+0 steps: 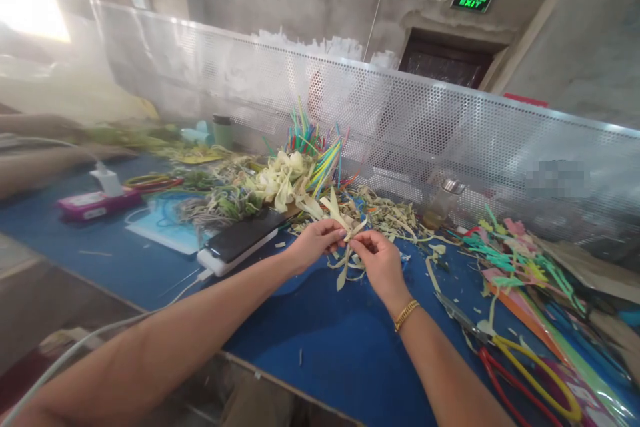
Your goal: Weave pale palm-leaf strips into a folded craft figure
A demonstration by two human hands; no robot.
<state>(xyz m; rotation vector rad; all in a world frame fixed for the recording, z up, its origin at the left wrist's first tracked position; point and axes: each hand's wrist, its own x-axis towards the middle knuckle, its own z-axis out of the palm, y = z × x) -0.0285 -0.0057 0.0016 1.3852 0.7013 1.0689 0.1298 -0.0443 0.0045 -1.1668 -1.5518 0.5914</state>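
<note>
Between my two hands is a pale straw-coloured flower (pixel 338 211) made of thin leaf-like strips, its ends fanning upward and one strip hanging below. My left hand (pixel 319 241) pinches it from the left, thumb and forefinger together. From the right, my right hand (pixel 376 255) pinches the same piece, fingertips almost touching the left ones. What exactly lies between the fingertips is too small to make out. Just behind, a heap of pale strips and scraps (pixel 390 213) covers the table, with a bunch of cream flowers (pixel 285 177) to its left.
Scissors (pixel 487 333) with red and yellow handles lie at right, near coloured craft flowers (pixel 525 253). A phone (pixel 245 237) on a white power bank with a cable lies left. Behind stand a glass jar (pixel 443 203) and a perforated metal screen (pixel 350 93). Another person's arm (pixel 55 160) rests far left.
</note>
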